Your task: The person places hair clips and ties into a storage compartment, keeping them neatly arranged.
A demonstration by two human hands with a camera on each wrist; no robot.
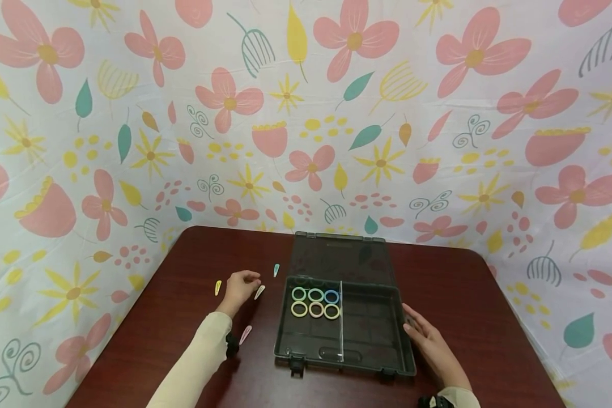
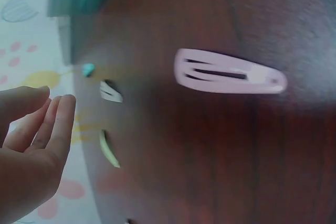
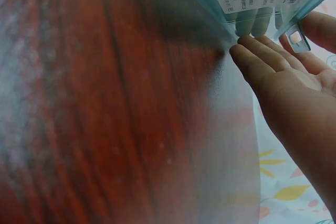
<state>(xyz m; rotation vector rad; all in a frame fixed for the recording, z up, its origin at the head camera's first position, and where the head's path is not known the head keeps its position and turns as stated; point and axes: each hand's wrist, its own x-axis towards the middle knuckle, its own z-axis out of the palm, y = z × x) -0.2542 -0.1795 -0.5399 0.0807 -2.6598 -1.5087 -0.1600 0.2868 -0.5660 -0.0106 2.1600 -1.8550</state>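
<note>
My left hand (image 1: pixel 241 290) hovers above the table's left side, beside a cream snap hair clip (image 1: pixel 259 292). In the left wrist view its thumb and fingers are apart, holding nothing. Around it lie a yellow hair clip (image 1: pixel 218 287), a teal hair clip (image 1: pixel 276 270) and a pink hair clip (image 2: pixel 262 81). A dark see-through plastic box (image 1: pixel 367 356) lies with its lid folded back. My right hand (image 1: pixel 432 344) touches the box's right side; in the right wrist view its fingers are nearly straight, close to a latch (image 3: pixel 298 39).
Several pastel rings (image 1: pixel 299 309) sit in two rows in the box's left compartment. A clear divider (image 1: pixel 341 323) separates it from the right compartment. The lid (image 1: pixel 341 258) lies toward the back edge of the dark red table (image 1: pixel 449 283). Flowered cloth (image 1: pixel 311 119) hangs behind.
</note>
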